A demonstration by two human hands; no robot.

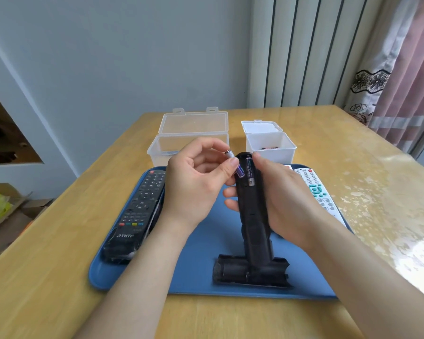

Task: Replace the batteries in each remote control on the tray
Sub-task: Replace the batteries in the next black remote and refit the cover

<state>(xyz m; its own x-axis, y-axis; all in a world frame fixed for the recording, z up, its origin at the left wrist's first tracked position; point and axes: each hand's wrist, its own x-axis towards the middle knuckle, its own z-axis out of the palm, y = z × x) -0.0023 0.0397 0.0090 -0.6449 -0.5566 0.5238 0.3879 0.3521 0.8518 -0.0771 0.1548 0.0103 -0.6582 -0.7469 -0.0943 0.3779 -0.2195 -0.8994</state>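
While the right hand (pixel 274 192) keeps its grip clamped round the black remote (pixel 251 204) held above the blue tray (pixel 196 272), the left hand (pixel 194 177) has a purple battery (pixel 234 163) pinched at the open compartment — one battery already sits inside. Its cover (pixel 251 271) lies on the tray. Looks like early days — the THTF remote (pixel 135 211) and white remote (pixel 318 192) probably haven't been done.

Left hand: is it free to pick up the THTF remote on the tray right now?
Probably not yet. The left hand is pinching a battery at the open remote; the THTF remote lies uncovered just beside it.
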